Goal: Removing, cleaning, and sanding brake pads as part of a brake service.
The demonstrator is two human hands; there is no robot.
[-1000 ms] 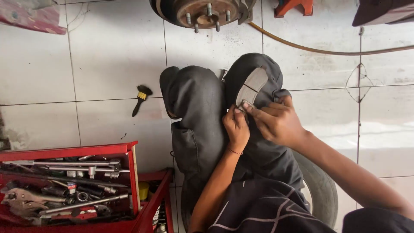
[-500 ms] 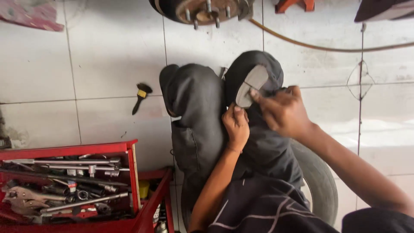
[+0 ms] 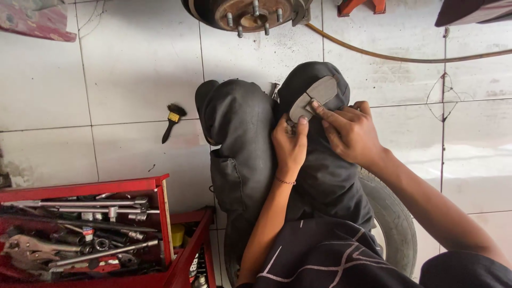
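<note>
We see both hands gripping a grey brake pad [image 3: 314, 97] on the person's right knee — the left hand [image 3: 290, 146] pinches its lower end, the right hand [image 3: 349, 133] clasps its side. A red toolbox [image 3: 85, 229] sits at the floor's lower left edge — a small brush [image 3: 172, 121] lies beyond it.

Left hand [image 3: 290, 146]: raised on a bent forearm, fingers curled, thumb tip pressing forward. Right hand [image 3: 349, 130]: arm extended from the lower right, wrist straight, index finger and thumb pinched together just beside the left thumb. Hands nearly touching.
</note>
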